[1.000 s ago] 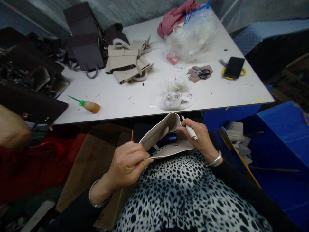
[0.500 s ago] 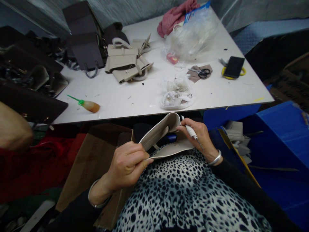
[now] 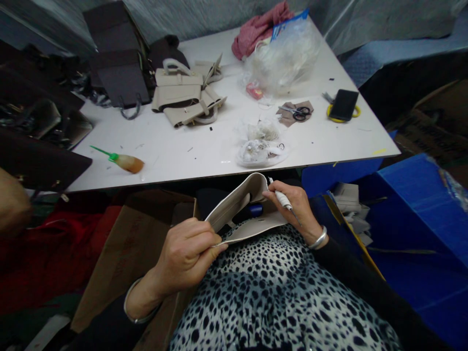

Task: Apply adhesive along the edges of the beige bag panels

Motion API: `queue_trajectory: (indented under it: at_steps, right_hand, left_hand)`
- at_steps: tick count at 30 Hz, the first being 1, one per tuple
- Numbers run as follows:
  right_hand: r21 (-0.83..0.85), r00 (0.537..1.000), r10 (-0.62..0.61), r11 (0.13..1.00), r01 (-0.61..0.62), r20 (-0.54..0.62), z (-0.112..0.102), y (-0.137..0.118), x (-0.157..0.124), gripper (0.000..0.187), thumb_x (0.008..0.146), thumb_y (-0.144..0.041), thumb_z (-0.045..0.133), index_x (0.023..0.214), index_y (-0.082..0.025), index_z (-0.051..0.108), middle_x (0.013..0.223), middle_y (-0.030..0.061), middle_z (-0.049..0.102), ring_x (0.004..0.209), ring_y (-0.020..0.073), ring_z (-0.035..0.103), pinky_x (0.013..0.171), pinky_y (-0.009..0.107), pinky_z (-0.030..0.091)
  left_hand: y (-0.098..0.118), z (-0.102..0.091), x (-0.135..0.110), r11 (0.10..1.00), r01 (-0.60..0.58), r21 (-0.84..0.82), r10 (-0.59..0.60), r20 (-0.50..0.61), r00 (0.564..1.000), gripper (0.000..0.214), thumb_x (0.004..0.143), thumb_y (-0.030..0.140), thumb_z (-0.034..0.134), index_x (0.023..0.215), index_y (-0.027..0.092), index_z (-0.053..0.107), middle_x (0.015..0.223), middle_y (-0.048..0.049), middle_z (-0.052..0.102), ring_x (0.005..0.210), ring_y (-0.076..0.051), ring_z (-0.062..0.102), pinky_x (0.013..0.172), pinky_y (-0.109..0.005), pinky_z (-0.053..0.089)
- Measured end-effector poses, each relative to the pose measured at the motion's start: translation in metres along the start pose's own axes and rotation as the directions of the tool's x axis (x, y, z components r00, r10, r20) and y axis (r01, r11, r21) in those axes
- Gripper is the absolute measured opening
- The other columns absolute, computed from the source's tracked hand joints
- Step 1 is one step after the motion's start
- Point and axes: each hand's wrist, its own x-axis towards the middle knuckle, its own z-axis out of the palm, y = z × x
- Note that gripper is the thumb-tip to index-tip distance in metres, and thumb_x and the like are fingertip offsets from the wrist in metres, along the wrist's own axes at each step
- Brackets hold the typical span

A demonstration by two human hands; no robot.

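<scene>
A beige leather bag piece (image 3: 237, 201) lies folded open over my lap, below the table's near edge. My left hand (image 3: 186, 253) is closed and pinches the piece's near corner between thumb and fingers. My right hand (image 3: 296, 207) is closed on the far end of the piece and also holds a thin white-handled tool (image 3: 282, 199) that points down along the hand. A blue object (image 3: 252, 210) shows inside the fold.
The white table (image 3: 204, 146) carries beige bag parts (image 3: 183, 97), dark bags (image 3: 117, 58), a green-tipped glue bottle (image 3: 122, 161), bagged small hardware (image 3: 259, 146), scissors (image 3: 298, 113), a phone (image 3: 342, 105) and a plastic bag (image 3: 285, 53). A cardboard box (image 3: 135, 243) sits left, blue bins (image 3: 413, 204) right. Another person's arm (image 3: 10, 204) is at far left.
Both hands keep their grips on the beige piece and the tool. The view has shifted slightly, so everything sits a little further left in the frame.
</scene>
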Motion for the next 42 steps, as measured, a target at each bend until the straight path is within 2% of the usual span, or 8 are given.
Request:
queue_trajectory:
  at_steps: [10, 19, 42]
  right_hand:
    - [0.023, 0.999, -0.023, 1.000, 0.022, 0.048, -0.0015, -0.0035, -0.0006, 0.023, 0.098, -0.038, 0.076, 0.089, -0.019, 0.066, 0.074, -0.0028, 0.062, 0.063, 0.0135, 0.054, 0.062, 0.024, 0.034]
    - [0.069, 0.997, -0.015, 0.998, 0.010, 0.078, -0.0033, -0.0081, -0.0005, 0.021, 0.096, -0.038, 0.078, 0.095, -0.020, 0.068, 0.081, -0.0006, 0.070, 0.066, 0.0150, 0.059, 0.064, 0.025, 0.039]
    - [0.052, 0.998, -0.018, 0.999, 0.014, 0.062, -0.0022, -0.0084, -0.0002, 0.026, 0.096, -0.045, 0.078, 0.094, -0.021, 0.069, 0.077, -0.0012, 0.067, 0.065, 0.0144, 0.056, 0.059, 0.025, 0.037]
  left_hand:
    - [0.0014, 0.0003, 0.0010, 1.000, 0.014, 0.003, -0.014, 0.008, 1.000, 0.011, 0.094, 0.015, 0.072, 0.083, 0.017, 0.073, 0.069, -0.0016, 0.065, 0.064, -0.016, 0.056, 0.061, -0.031, 0.041]
    - [0.0004, -0.0013, 0.0013, 1.000, 0.010, 0.016, -0.010, -0.001, 1.000, 0.011, 0.094, 0.016, 0.072, 0.083, 0.018, 0.072, 0.069, -0.0010, 0.066, 0.063, -0.015, 0.057, 0.060, -0.030, 0.042]
    - [-0.0007, -0.0001, -0.0010, 1.000, -0.018, 0.007, 0.018, 0.002, 1.000, 0.011, 0.093, 0.015, 0.074, 0.083, 0.017, 0.072, 0.069, -0.0019, 0.067, 0.063, -0.016, 0.058, 0.061, -0.031, 0.042]
